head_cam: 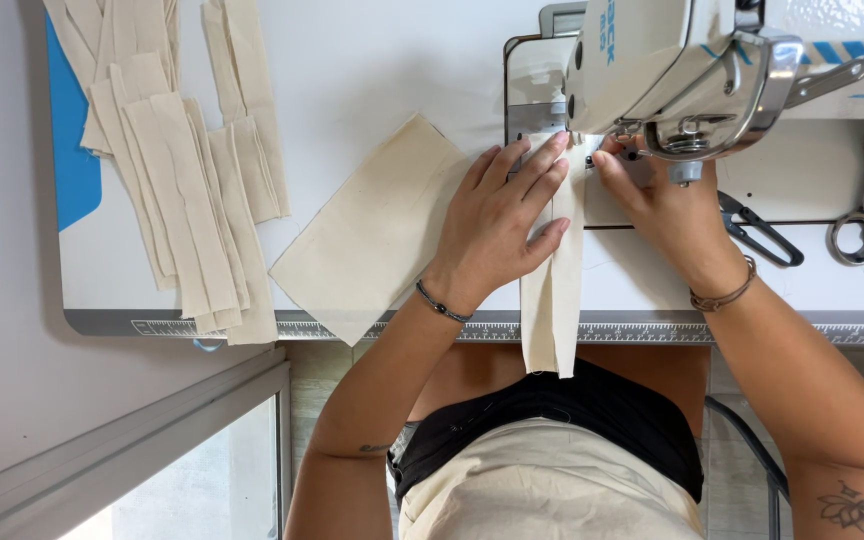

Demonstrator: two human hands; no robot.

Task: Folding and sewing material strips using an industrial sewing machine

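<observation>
The left hand (507, 215) is lying flat, fingers spread, pressing a long cream fabric strip (555, 290) onto the white tabletop (372, 60). The right hand (667, 205) is pinching the strip's upper end beneath the sewing machine head (692, 70). The strip is hanging over the tabletop's front edge. A cream fabric panel (367, 235) is lying just left, a stack of strips (182, 190) farther left, scissors (762, 232) at right.
</observation>
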